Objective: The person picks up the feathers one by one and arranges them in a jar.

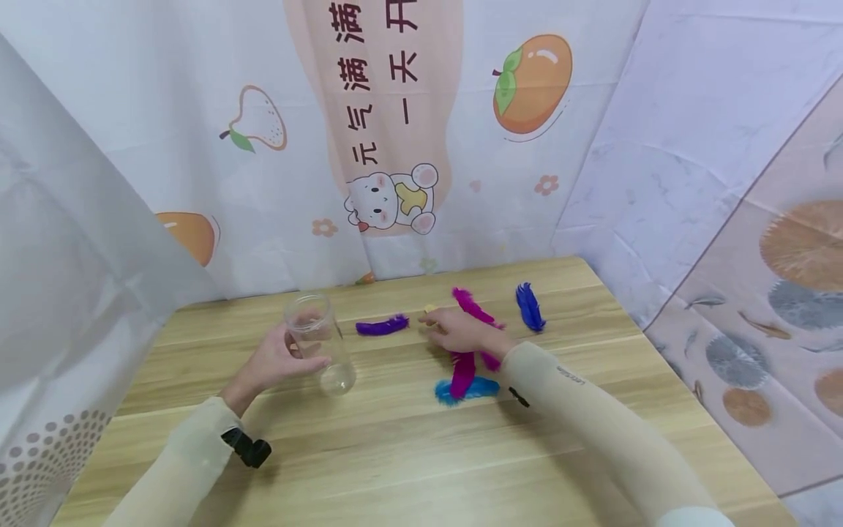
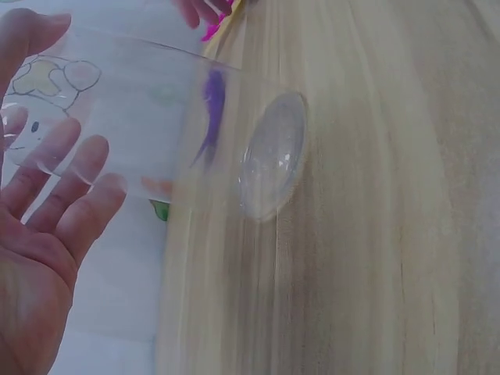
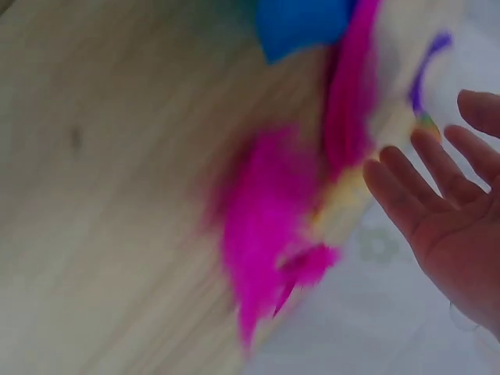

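Note:
My left hand point(image 1: 283, 360) grips a clear plastic jar point(image 1: 337, 344), fingers on its far side and thumb across the near side. The jar's round bottom point(image 2: 273, 156) is close to the tabletop in the left wrist view. My right hand point(image 1: 461, 331) is over the feathers, its fingers loosely extended and holding nothing in the right wrist view. Around it lie magenta feathers point(image 1: 463, 375), a light blue feather point(image 1: 484, 387) and a yellow feather point(image 1: 429, 308) mostly hidden by the hand. A purple feather point(image 1: 382, 326) lies between the hands.
A dark blue feather point(image 1: 530, 307) lies at the back right of the wooden table point(image 1: 395, 454). Behind the table hangs a printed curtain point(image 1: 263, 190), with more hanging cloth point(image 1: 744, 293) along the right side.

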### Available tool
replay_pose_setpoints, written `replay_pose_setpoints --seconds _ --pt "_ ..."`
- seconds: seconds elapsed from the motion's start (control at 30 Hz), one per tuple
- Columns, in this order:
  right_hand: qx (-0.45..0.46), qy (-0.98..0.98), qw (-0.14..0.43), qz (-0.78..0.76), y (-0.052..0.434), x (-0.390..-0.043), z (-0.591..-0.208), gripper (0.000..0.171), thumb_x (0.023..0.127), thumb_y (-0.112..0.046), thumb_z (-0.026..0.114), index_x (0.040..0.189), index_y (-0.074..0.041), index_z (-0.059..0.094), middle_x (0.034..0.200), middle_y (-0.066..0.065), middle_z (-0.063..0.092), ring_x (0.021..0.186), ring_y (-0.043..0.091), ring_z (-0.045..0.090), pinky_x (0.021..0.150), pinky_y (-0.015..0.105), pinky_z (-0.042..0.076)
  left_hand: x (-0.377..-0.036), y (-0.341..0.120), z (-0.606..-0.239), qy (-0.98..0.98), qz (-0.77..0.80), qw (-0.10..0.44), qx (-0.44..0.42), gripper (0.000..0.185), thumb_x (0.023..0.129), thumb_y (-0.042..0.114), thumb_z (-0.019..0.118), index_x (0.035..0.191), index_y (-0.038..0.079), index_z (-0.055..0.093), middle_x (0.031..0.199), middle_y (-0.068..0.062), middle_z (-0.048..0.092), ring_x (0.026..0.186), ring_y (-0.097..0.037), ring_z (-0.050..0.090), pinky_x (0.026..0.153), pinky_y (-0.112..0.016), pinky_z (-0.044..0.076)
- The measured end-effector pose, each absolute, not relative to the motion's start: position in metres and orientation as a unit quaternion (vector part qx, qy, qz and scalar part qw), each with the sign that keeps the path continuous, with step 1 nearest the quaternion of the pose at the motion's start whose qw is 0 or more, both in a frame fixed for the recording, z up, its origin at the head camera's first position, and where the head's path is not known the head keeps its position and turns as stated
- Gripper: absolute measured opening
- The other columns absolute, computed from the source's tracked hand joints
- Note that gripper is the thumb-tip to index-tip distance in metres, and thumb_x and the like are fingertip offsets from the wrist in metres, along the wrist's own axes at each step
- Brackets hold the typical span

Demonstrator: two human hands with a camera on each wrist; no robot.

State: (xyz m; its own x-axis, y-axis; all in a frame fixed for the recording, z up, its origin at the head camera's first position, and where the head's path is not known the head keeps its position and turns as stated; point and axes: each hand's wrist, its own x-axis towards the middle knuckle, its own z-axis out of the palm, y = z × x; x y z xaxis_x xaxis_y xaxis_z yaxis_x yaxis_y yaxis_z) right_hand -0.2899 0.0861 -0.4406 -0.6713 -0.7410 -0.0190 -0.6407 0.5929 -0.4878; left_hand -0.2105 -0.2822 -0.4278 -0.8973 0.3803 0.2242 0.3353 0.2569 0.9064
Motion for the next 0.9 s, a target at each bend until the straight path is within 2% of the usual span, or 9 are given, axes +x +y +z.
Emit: replay_pose_setpoints --seconds 0.1,0.23,0.47,0.63,0.73,0.9 --pt "-0.407 0.891 0.095 -0.178 0.070 -0.288 -0.443 0.046 0.102 -0.019 0.062 0.144 0.000 0.054 0.140 0.017 0.058 0.129 0.033 0.055 0.107 0.046 0.045 -0.210 -0.283 -0.426 0.813 0.542 0.026 0.211 0.077 0.079 0.001 0.085 0.144 0.003 0.043 0.131 -0.029 0.059 0.117 -0.036 0.064 0.086 -0.042 0.058" --pt "-0.416 0.893 0.083 -0.151 0.053 -0.288 -0.438 0.047 0.101 -0.019 0.065 0.143 -0.001 0.054 0.141 0.019 0.055 0.129 0.033 0.054 0.109 0.045 0.043 -0.213 -0.283 -0.420 0.836 0.512 0.047 0.194 0.080 0.079 0.009 0.088 0.145 0.007 0.043 0.127 -0.023 0.064 0.117 -0.037 0.062 0.085 -0.038 0.058" --pt "-0.404 0.904 0.057 -0.130 0.028 -0.297 -0.442 0.044 0.099 -0.018 0.066 0.141 -0.004 0.058 0.137 0.016 0.058 0.124 0.030 0.057 0.106 0.043 0.046 -0.212 -0.285 -0.417 0.833 0.512 0.073 0.199 0.079 0.080 0.010 0.088 0.144 0.007 0.042 0.125 -0.025 0.065 0.117 -0.048 0.059 0.081 -0.035 0.059" --pt "-0.364 0.929 0.041 -0.049 0.013 -0.300 -0.452 0.052 0.096 -0.028 0.070 0.144 -0.014 0.057 0.149 0.011 0.051 0.136 0.035 0.048 0.110 0.057 0.039 -0.206 -0.287 -0.424 0.834 0.514 0.073 0.186 0.086 0.079 0.011 0.088 0.148 0.006 0.037 0.126 -0.028 0.064 0.110 -0.050 0.063 0.083 -0.033 0.058" --pt "-0.351 0.935 0.051 -0.026 0.009 -0.298 -0.454 0.055 0.096 -0.031 0.070 0.147 -0.017 0.054 0.154 0.008 0.047 0.141 0.035 0.043 0.111 0.061 0.035 -0.206 -0.285 -0.425 0.836 0.513 0.071 0.183 0.088 0.079 0.013 0.089 0.150 0.006 0.037 0.126 -0.027 0.064 0.107 -0.050 0.065 0.083 -0.032 0.058" --pt "-0.352 0.931 0.090 -0.040 0.005 -0.297 -0.447 0.060 0.097 -0.028 0.072 0.151 -0.023 0.050 0.160 0.004 0.039 0.147 0.032 0.034 0.112 0.067 0.028 -0.209 -0.283 -0.424 0.826 0.526 0.069 0.191 0.088 0.080 0.009 0.087 0.151 0.005 0.034 0.129 -0.030 0.062 0.115 -0.052 0.060 0.085 -0.037 0.058"
